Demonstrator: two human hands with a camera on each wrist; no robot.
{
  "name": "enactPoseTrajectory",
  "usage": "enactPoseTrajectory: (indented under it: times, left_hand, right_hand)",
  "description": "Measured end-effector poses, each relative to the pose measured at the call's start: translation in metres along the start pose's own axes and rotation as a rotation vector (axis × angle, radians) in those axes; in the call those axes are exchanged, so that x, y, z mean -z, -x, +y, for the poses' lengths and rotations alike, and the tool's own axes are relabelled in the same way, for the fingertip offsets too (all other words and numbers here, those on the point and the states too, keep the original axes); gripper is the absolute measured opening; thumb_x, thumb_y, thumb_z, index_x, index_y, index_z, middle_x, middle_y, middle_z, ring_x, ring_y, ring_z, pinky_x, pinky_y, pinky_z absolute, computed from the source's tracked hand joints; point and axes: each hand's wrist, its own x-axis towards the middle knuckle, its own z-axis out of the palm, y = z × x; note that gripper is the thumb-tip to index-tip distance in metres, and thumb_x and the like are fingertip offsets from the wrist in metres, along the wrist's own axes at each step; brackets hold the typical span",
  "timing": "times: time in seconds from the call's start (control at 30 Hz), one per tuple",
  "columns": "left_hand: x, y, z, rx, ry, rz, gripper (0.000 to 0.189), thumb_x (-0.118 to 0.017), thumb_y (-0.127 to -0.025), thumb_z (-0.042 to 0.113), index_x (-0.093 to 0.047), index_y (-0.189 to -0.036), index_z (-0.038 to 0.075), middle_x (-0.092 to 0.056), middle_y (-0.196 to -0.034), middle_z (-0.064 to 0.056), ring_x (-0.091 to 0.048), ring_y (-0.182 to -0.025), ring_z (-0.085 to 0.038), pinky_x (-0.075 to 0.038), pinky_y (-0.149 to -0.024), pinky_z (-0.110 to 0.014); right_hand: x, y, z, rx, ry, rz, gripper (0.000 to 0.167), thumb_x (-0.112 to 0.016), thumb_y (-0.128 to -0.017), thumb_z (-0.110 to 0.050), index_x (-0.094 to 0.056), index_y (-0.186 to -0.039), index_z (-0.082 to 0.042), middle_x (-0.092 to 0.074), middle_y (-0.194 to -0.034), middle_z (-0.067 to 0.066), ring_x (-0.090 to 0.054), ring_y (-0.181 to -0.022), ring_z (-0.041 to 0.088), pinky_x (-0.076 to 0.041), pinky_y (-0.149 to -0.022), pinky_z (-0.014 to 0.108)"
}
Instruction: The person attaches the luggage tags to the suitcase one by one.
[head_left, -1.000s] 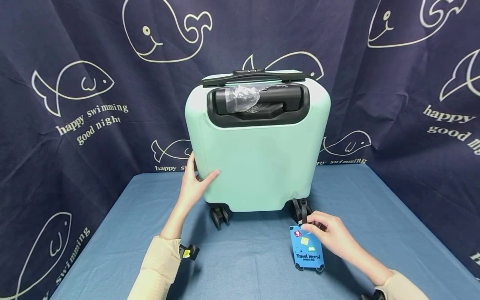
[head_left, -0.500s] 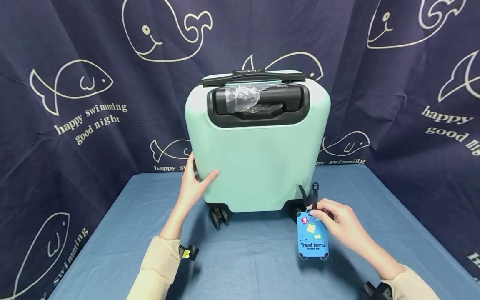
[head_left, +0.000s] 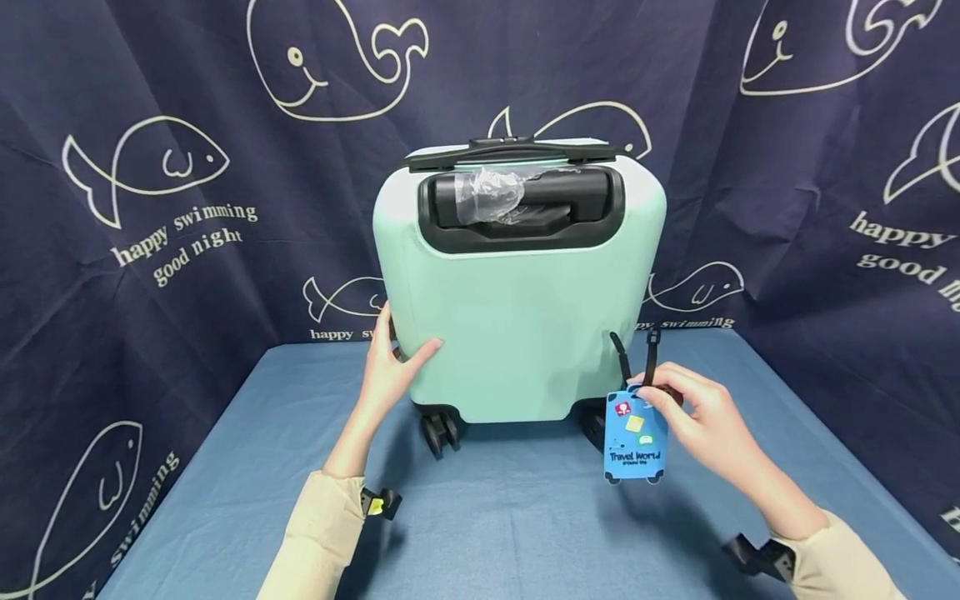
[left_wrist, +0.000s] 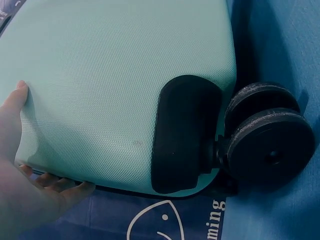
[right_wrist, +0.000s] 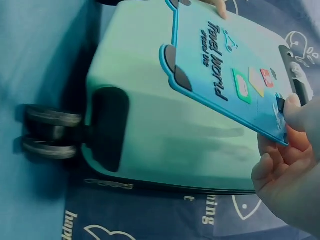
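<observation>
A mint-green suitcase (head_left: 510, 333) stands upright on its wheels, its black telescopic handle (head_left: 525, 200) pushed down and partly wrapped in clear plastic. My left hand (head_left: 386, 367) holds its left side, thumb on the broad face and fingers round the edge, as the left wrist view also shows. By its top end my right hand (head_left: 697, 408) pinches a blue luggage tag (head_left: 635, 437) printed "Travel World". The tag hangs in front of the suitcase's lower right corner. Its black strap (head_left: 651, 357) is unfastened, both ends pointing up. In the right wrist view the tag (right_wrist: 225, 65) covers part of the suitcase.
Blue cloth (head_left: 495, 517) covers the table. Dark blue curtains (head_left: 187, 75) with white whale and fish drawings enclose the back and sides. A black suitcase wheel (head_left: 437, 433) rests on the cloth near the left forearm.
My right hand has lifted the luggage tag up and slightly to the right, and the strap's ends have come apart into view. My left hand stays on the suitcase, which stands in place.
</observation>
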Motion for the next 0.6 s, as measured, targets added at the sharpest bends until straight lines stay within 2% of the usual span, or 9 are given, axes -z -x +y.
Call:
enactPoseTrajectory:
  times: [0.23, 0.4, 0.6]
  left_hand:
    - [-0.001, 0.0, -0.001, -0.006, 0.002, 0.007, 0.088, -0.074, -0.078, 0.042, -0.019, -0.147, 0.036, -0.038, -0.142, 0.001, -0.043, -0.122, -0.018, -0.042, -0.099, -0.045]
    - [0.0, 0.0, -0.002, -0.011, 0.0, 0.011, 0.089, -0.074, -0.078, 0.042, -0.019, -0.147, 0.035, -0.037, -0.143, 0.001, -0.043, -0.123, -0.018, -0.042, -0.099, -0.046]
    - [0.0, 0.0, -0.002, -0.012, -0.01, 0.007, 0.089, -0.073, -0.078, 0.043, -0.018, -0.147, 0.035, -0.037, -0.143, 0.001, -0.042, -0.123, -0.019, -0.042, -0.099, -0.045]
  right_hand:
    - [0.003, -0.01, -0.007, 0.037, -0.017, 0.007, 0.023, -0.068, -0.077, 0.01, -0.065, -0.085, -0.011, -0.064, -0.087, -0.002, -0.043, -0.071, -0.003, -0.036, -0.061, 0.014]
    - [0.007, -0.018, -0.01, 0.081, -0.045, 0.013, 0.012, -0.066, -0.083, 0.003, -0.065, -0.085, -0.01, -0.064, -0.088, -0.003, -0.043, -0.071, -0.003, -0.036, -0.062, 0.013]
    - [0.015, -0.029, -0.014, 0.112, -0.043, 0.032, 0.021, -0.067, -0.079, 0.01, -0.062, -0.083, -0.01, -0.062, -0.085, -0.001, -0.043, -0.072, -0.002, -0.035, -0.062, 0.013]
